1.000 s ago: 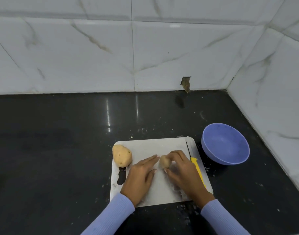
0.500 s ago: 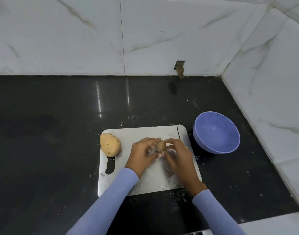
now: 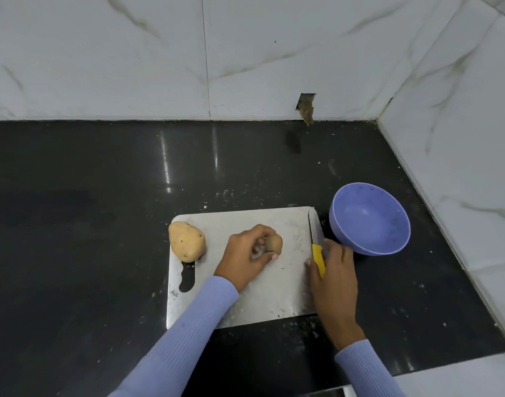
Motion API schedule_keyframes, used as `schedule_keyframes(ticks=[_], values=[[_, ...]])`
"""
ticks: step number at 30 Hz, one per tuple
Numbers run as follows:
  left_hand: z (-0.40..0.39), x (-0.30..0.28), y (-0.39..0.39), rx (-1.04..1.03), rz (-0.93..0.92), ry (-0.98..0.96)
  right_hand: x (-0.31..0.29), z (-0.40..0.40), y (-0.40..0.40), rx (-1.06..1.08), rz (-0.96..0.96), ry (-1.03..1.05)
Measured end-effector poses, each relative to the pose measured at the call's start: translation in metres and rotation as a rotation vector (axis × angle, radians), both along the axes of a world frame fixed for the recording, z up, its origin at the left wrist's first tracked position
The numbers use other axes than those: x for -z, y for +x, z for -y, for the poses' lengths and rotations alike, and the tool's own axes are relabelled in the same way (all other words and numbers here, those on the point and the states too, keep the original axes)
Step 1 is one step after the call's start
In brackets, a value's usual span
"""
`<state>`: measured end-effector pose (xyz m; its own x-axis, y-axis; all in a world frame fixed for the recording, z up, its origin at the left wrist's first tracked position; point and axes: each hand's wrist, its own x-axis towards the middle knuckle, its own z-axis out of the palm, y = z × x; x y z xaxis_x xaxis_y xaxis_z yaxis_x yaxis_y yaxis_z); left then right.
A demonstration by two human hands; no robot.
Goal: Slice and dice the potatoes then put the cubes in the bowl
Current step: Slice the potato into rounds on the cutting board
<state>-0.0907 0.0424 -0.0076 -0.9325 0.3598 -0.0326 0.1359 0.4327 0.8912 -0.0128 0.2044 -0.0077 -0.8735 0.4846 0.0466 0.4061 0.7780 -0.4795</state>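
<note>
A small tan round potato (image 3: 275,243) is pinched by the curled left hand (image 3: 247,255) at the middle of the pale rectangular cutting board (image 3: 277,293). Being firm, light and prone to rolling, it is probably best steadied at its ends. A larger tan potato (image 3: 186,240) lies at the board's left edge. The yellow-handled knife (image 3: 318,255) on the board's right edge is being closed on by the right hand (image 3: 333,277); whether it is fully gripped cannot be told. Beyond that edge stands an empty lilac plastic bowl (image 3: 370,222).

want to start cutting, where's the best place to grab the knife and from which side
Grip the yellow handle, the near end of the knife. It lies along the board's right edge with the blade pointing away, so come from the near right, as the right hand does; that probably keeps fingers off the edge.
</note>
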Motion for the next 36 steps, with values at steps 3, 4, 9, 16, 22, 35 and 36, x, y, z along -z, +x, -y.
schedule_keyframes(ticks=[3,4,9,16,22,35,36], values=[[0.001,0.001,-0.001,0.017,-0.002,-0.018,-0.003,0.002,-0.002,0.007,0.073,0.014],[0.002,0.0,-0.001,0.021,-0.004,-0.02,-0.005,0.003,-0.004,0.015,0.083,-0.008],[0.018,-0.001,0.005,-0.016,-0.016,-0.022,-0.015,0.016,-0.013,-0.035,0.167,-0.001],[0.023,-0.002,0.013,-0.044,-0.014,-0.023,-0.015,0.018,-0.013,-0.08,0.013,-0.109],[0.02,-0.005,0.017,-0.093,0.042,0.079,-0.011,0.019,-0.007,0.026,-0.003,-0.541],[0.013,-0.006,0.018,-0.263,0.2,0.227,-0.018,0.041,0.015,-0.234,0.02,-0.554],[0.013,-0.007,0.019,-0.263,0.204,0.229,-0.018,0.041,0.016,-0.245,0.017,-0.549]])
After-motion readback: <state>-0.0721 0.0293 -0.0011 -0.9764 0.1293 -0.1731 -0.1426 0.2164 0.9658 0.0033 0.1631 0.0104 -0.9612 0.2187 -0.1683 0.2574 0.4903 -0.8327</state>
